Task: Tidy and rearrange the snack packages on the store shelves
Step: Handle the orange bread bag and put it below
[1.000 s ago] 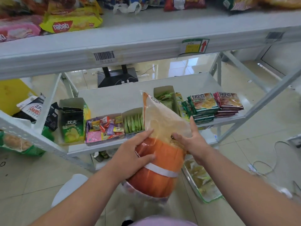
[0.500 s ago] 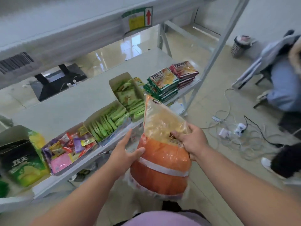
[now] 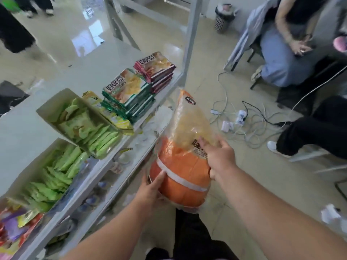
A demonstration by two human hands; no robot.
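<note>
A big puffy orange and clear plastic snack bag [image 3: 180,166] stands tall, top pointing up, beside the white metal shelf [image 3: 22,128]. The left hand [image 3: 150,190] grips its bottom; the right hand [image 3: 217,156] grips its middle. White cables [image 3: 244,121] lie on the floor nearby.

A tangle of white cables [image 3: 249,126] and plug adapters [image 3: 241,115] sprawls across the glossy tiled floor [image 3: 244,184] near a seated person [image 3: 287,44], with a mesh wastebasket [image 3: 223,19] standing against the far wall.
</note>
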